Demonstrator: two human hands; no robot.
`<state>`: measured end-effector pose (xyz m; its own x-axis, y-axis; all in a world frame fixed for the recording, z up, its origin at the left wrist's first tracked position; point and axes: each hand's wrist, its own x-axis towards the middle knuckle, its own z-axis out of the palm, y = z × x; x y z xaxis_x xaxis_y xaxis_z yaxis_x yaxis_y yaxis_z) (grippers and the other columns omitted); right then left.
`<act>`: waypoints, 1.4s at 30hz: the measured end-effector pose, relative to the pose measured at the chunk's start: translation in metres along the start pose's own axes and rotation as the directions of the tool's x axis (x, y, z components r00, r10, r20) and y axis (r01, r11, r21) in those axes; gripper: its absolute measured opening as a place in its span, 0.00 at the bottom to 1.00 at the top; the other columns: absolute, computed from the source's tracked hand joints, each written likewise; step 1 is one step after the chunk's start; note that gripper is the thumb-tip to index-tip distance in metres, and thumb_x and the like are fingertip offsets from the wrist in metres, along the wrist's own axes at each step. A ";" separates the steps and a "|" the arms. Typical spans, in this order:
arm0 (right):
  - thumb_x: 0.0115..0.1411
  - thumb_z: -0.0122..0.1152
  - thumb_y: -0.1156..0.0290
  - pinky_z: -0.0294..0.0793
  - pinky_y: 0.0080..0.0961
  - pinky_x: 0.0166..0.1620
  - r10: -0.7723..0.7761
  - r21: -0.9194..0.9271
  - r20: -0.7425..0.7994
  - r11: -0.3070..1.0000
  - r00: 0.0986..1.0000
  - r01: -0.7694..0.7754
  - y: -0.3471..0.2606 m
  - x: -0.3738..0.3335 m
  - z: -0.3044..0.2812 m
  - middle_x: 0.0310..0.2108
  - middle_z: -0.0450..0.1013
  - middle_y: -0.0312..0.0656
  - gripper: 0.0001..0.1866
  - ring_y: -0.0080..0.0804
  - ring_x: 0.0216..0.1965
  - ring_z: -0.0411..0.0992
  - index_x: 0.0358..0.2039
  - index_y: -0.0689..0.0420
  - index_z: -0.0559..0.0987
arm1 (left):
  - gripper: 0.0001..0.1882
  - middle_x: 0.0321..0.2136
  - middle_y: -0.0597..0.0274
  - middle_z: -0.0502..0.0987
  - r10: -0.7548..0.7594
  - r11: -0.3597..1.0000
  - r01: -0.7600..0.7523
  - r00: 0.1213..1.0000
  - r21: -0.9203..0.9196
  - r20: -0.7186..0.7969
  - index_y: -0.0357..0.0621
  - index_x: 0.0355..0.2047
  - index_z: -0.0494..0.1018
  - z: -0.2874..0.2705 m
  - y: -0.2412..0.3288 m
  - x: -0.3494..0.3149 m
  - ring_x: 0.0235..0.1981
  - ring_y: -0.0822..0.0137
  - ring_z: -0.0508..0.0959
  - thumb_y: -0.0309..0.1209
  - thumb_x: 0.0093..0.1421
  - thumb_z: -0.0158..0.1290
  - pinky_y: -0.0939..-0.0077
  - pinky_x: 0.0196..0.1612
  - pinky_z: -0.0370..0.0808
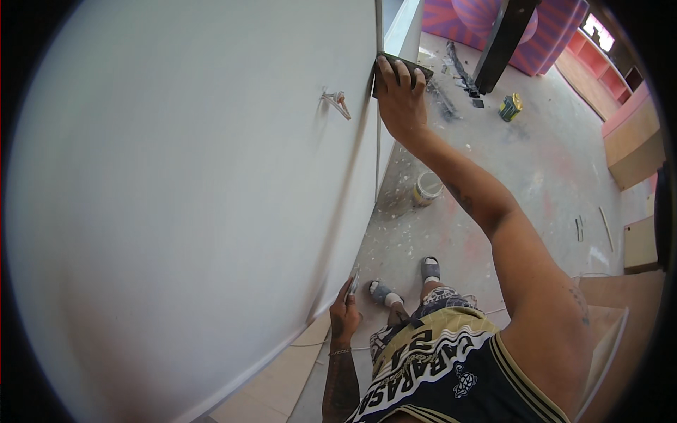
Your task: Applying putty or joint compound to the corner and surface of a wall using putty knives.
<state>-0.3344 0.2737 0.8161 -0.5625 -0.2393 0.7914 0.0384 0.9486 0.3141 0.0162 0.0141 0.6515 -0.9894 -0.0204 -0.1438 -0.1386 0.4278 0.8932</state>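
A large white wall panel [211, 176] fills the left side of the view. My right hand [403, 102] reaches up to its far vertical edge, fingers bent over a dark, flat sanding block [419, 69] that lies against that edge. Low down, my left hand [345, 315] is closed around a putty knife [354, 279], its greyish blade pointing up beside the panel's lower edge. The knife's handle is mostly hidden by the fingers. Between the two hands, short wires [341, 104] stick out of a hole in the panel.
An open paint bucket [427, 187] stands on the speckled floor [536, 183] near my feet. Farther off are a green-yellow can [510, 107], a dark post [502, 49] and a purple-pink patterned block [557, 35]. Wooden boxes [638, 151] line the right.
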 end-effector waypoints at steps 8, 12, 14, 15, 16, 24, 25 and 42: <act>0.55 0.57 0.67 0.51 0.52 0.61 0.014 0.022 0.060 1.000 0.998 -0.015 -0.011 -0.035 0.028 0.61 0.60 0.38 0.19 0.40 0.61 0.55 0.47 0.55 0.80 | 0.20 0.46 0.46 0.79 -0.015 0.998 0.016 1.000 -0.055 0.007 0.44 0.60 0.68 -0.003 0.016 0.005 0.45 0.64 0.77 0.34 0.69 0.44 0.70 0.51 0.71; 0.55 0.57 0.67 0.50 0.52 0.62 0.011 0.041 0.094 0.999 0.996 -0.015 -0.020 -0.051 0.038 0.61 0.60 0.37 0.20 0.40 0.62 0.54 0.49 0.56 0.78 | 0.22 0.46 0.54 0.79 -0.076 0.997 0.076 0.997 -0.026 0.029 0.40 0.61 0.66 -0.005 0.002 0.003 0.46 0.67 0.76 0.35 0.70 0.44 0.73 0.51 0.71; 0.55 0.56 0.67 0.51 0.51 0.61 0.005 0.045 0.108 0.999 0.994 -0.010 -0.023 -0.058 0.040 0.61 0.61 0.39 0.21 0.40 0.61 0.56 0.50 0.56 0.78 | 0.21 0.46 0.57 0.78 -0.049 0.985 0.043 0.998 -0.170 -0.029 0.39 0.60 0.66 0.002 0.001 0.003 0.46 0.69 0.76 0.35 0.70 0.44 0.75 0.51 0.72; 0.56 0.55 0.68 0.52 0.51 0.61 -0.002 0.041 0.124 0.999 0.992 -0.003 -0.023 -0.062 0.039 0.60 0.62 0.40 0.21 0.40 0.60 0.58 0.51 0.56 0.77 | 0.21 0.45 0.60 0.77 -0.028 0.950 0.001 0.996 -0.312 -0.082 0.38 0.59 0.67 0.006 0.001 0.003 0.45 0.70 0.76 0.35 0.70 0.44 0.76 0.50 0.72; 0.56 0.55 0.68 0.52 0.51 0.61 -0.003 0.034 0.119 0.999 0.993 -0.001 -0.022 -0.067 0.036 0.60 0.62 0.40 0.21 0.40 0.60 0.58 0.51 0.56 0.77 | 0.21 0.45 0.60 0.77 -0.021 0.948 -0.005 0.997 -0.317 -0.081 0.38 0.59 0.67 0.006 0.002 0.004 0.45 0.70 0.76 0.35 0.70 0.44 0.76 0.50 0.72; 0.43 0.45 0.91 0.65 0.45 0.61 -0.241 0.903 0.415 0.226 0.878 -0.365 -0.014 -0.128 -0.139 0.57 0.68 0.54 0.38 0.53 0.58 0.66 0.59 0.58 0.71 | 0.14 0.40 0.54 0.80 -0.259 -0.296 0.381 0.850 -0.876 0.458 0.39 0.47 0.73 0.001 0.049 0.024 0.39 0.58 0.82 0.32 0.66 0.46 0.63 0.36 0.85; 0.42 0.48 0.91 0.64 0.43 0.62 -0.279 0.930 0.367 0.132 0.887 -0.343 -0.006 -0.134 -0.173 0.58 0.67 0.53 0.39 0.54 0.59 0.65 0.59 0.57 0.71 | 0.14 0.39 0.54 0.81 -0.186 -0.369 0.466 0.810 -0.804 0.555 0.39 0.46 0.73 0.003 0.063 0.032 0.39 0.58 0.83 0.32 0.66 0.45 0.63 0.35 0.85; 0.62 0.52 0.73 0.80 0.40 0.46 -0.382 -0.341 0.924 -0.835 0.009 -0.431 0.066 -0.137 -0.246 0.42 0.73 0.43 0.14 0.34 0.43 0.75 0.48 0.62 0.70 | 0.22 0.47 0.61 0.76 0.489 0.768 -0.534 0.845 -0.354 -0.215 0.35 0.61 0.64 -0.005 0.208 0.085 0.46 0.77 0.73 0.34 0.71 0.41 0.82 0.50 0.69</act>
<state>-0.0516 0.3178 0.8579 -0.7830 -0.1727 -0.5976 0.4919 -0.7600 -0.4248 -0.0968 0.0966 0.8276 -0.9135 -0.0022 0.4068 0.4067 0.0190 0.9133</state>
